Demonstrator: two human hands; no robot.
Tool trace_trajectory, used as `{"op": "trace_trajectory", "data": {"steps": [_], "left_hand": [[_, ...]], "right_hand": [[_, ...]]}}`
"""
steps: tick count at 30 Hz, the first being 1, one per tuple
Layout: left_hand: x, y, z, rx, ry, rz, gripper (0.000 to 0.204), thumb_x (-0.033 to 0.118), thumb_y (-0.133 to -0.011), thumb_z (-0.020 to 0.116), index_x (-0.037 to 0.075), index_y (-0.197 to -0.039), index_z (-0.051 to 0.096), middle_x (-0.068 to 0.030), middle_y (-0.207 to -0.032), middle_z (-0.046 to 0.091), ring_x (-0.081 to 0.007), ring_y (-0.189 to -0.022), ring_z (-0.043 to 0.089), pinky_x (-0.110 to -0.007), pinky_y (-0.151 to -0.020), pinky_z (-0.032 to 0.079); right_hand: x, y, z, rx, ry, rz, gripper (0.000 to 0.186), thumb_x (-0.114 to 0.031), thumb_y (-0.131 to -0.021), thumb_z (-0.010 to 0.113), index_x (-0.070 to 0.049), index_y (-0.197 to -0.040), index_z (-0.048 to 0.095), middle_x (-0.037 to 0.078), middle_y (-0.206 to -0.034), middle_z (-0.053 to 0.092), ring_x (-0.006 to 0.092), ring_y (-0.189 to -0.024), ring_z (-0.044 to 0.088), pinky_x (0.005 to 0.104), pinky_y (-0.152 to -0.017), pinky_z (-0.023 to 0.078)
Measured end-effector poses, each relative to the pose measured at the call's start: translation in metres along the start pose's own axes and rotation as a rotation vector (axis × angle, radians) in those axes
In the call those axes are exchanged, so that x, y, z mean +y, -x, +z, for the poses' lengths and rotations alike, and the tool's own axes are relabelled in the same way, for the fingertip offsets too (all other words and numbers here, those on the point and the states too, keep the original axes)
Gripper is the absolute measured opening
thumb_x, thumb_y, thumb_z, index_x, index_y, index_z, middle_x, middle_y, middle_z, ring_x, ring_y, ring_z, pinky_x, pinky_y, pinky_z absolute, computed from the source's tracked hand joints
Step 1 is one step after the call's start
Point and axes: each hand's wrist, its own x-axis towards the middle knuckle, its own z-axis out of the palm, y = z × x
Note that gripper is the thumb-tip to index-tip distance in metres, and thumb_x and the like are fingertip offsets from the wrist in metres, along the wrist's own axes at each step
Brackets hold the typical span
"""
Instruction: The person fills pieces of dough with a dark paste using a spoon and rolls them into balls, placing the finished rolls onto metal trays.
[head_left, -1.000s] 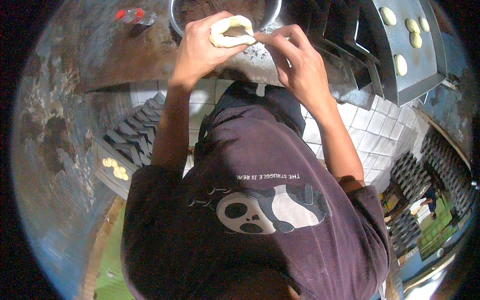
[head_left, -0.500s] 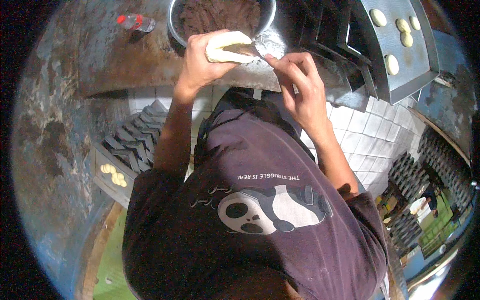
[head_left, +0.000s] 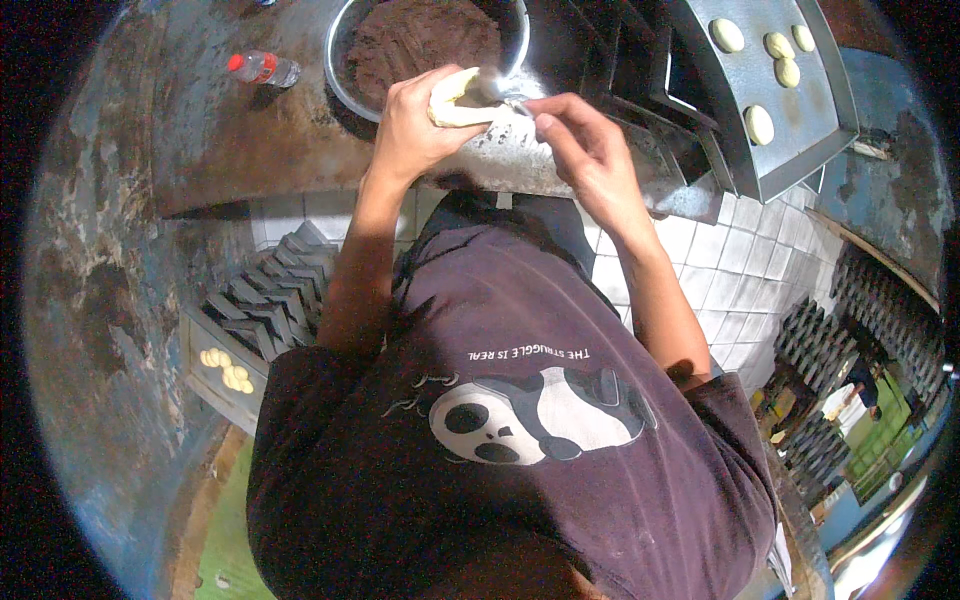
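Note:
My left hand [head_left: 415,125] is closed round a folded piece of pale yellow dough [head_left: 462,112], which gapes open towards the right. In my right hand [head_left: 585,145], thumb and fingers pinch a small shiny metal utensil [head_left: 490,84]. Its head is blurred and lies at the dough's open side, so whether it is a spoon or a spatula I cannot tell. Just beyond my left hand stands a round metal bowl [head_left: 333,72] holding a crumbly brown filling [head_left: 425,40].
A plastic bottle with a red cap [head_left: 264,69] lies on the worn table [head_left: 260,150]. To the right, a metal tray [head_left: 765,90] carries several dough balls [head_left: 759,125] atop stacked dark trays [head_left: 690,80]. Another tray with dough pieces [head_left: 228,370] is at lower left, near stacked angled metal pieces [head_left: 270,290].
The utensil has come up at the dough's opening, its head now shiny where brown filling showed before. The dough has closed somewhat. My view has shifted slightly.

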Motion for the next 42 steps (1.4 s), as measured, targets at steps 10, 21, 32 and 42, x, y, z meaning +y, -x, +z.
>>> {"op": "trace_trajectory", "data": {"steps": [10, 21, 32, 42], "left_hand": [[-0.020, -0.005, -0.003, 0.055, 0.071, -0.074, 0.040, 0.013, -0.075, 0.084, -0.001, -0.110, 0.072, -0.0158, -0.103, 0.076, -0.0230, -0.091, 0.076, -0.033, -0.080, 0.058], [-0.002, -0.020, -0.004, -0.337, 0.205, -0.168, 0.036, 0.019, -0.084, 0.083, 0.000, -0.113, 0.072, -0.0084, -0.101, 0.077, -0.0133, -0.092, 0.070, -0.031, -0.086, 0.055], [0.046, -0.052, -0.031, -0.647, 0.524, -0.154, 0.047, 0.024, -0.085, 0.082, 0.002, -0.123, 0.064, -0.0057, -0.108, 0.070, -0.0124, -0.102, 0.065, -0.031, -0.084, 0.054], [0.076, -0.036, -0.032, -0.274, 0.967, -0.370, 0.027, 0.016, -0.094, 0.062, 0.000, -0.116, 0.063, -0.0025, -0.100, 0.067, -0.0088, -0.091, 0.062, -0.027, -0.079, 0.050]], "right_hand": [[0.095, 0.001, -0.009, -0.024, 0.172, -0.051, 0.024, -0.021, -0.100, 0.060, -0.006, -0.113, 0.072, 0.011, -0.096, 0.073, 0.0198, -0.092, 0.068, 0.0331, -0.085, 0.051], [0.138, -0.056, -0.041, 0.090, 0.455, -0.332, 0.052, -0.032, -0.087, 0.080, -0.008, -0.131, 0.066, 0.015, -0.109, 0.066, 0.0282, -0.107, 0.065, 0.0390, -0.093, 0.052], [-0.030, -0.043, -0.020, -0.043, -0.016, -0.328, 0.027, -0.024, -0.083, 0.085, -0.002, -0.098, 0.076, 0.007, -0.098, 0.072, 0.0147, -0.084, 0.070, 0.0303, -0.077, 0.056], [-0.102, -0.033, -0.016, -0.022, 0.581, -0.852, 0.085, -0.033, -0.067, 0.092, -0.010, -0.140, 0.055, 0.017, -0.128, 0.057, 0.0342, -0.115, 0.060, 0.0442, -0.094, 0.055]]}}
